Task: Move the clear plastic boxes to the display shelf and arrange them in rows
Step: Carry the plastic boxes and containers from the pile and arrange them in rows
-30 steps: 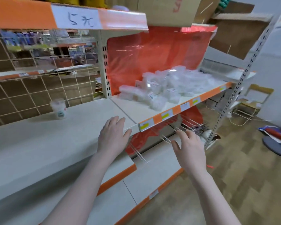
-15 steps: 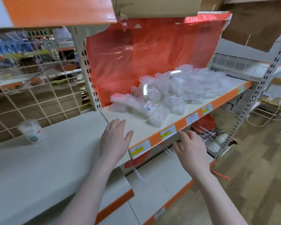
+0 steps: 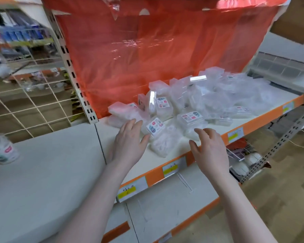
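A person's left hand [image 3: 129,143] and right hand [image 3: 210,149] hover over the near edge of an orange-trimmed shelf [image 3: 175,168], both empty, fingers loosely spread. Just beyond the fingertips a loose heap of clear plastic boxes [image 3: 191,104] sprawls to the far right; its long axis follows the shelf edge, and the left hand is the nearer, all but touching a labelled box [image 3: 155,126]. Behind hangs a red plastic sheet [image 3: 147,50]; a lone small tub [image 3: 3,149] stands on the bare white shelf [image 3: 51,165] at left, probably where the rows belong.
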`<state>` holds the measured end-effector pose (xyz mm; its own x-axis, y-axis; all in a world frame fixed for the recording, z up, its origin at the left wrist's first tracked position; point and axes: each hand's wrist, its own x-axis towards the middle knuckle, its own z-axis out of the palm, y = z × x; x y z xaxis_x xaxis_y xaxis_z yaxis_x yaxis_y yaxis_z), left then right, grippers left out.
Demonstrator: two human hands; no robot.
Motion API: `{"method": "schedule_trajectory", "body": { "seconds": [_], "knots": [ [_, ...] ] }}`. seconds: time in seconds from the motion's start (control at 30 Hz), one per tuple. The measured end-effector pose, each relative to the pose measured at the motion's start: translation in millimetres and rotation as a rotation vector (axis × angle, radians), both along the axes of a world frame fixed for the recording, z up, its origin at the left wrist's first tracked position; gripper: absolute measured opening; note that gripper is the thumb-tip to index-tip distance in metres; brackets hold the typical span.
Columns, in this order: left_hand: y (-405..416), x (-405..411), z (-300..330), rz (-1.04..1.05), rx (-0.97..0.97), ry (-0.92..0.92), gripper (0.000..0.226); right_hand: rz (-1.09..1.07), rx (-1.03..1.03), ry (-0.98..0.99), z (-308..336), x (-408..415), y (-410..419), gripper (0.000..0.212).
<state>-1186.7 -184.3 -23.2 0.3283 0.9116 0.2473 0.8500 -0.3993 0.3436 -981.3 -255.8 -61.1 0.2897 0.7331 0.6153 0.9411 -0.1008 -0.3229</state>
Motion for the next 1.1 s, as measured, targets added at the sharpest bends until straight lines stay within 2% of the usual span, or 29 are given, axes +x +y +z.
{"method": "schedule_trajectory", "body": {
  "seconds": [0.33, 0.6, 1.1],
  "knots": [
    [-1, 57, -2, 0.259, -0.032, -0.003, 0.055, 0.343, 0.023, -0.030, -1, 75, 66, 0.035],
    [0, 86, -5, 0.321, -0.046, 0.065, 0.058, 0.520, 0.006, -0.098, -5, 99, 86, 0.033],
    [22, 82, -3, 0.282, -0.025, 0.244, 0.056, 0.548, 0.000, -0.124, -6, 101, 87, 0.030]
  ]
}}
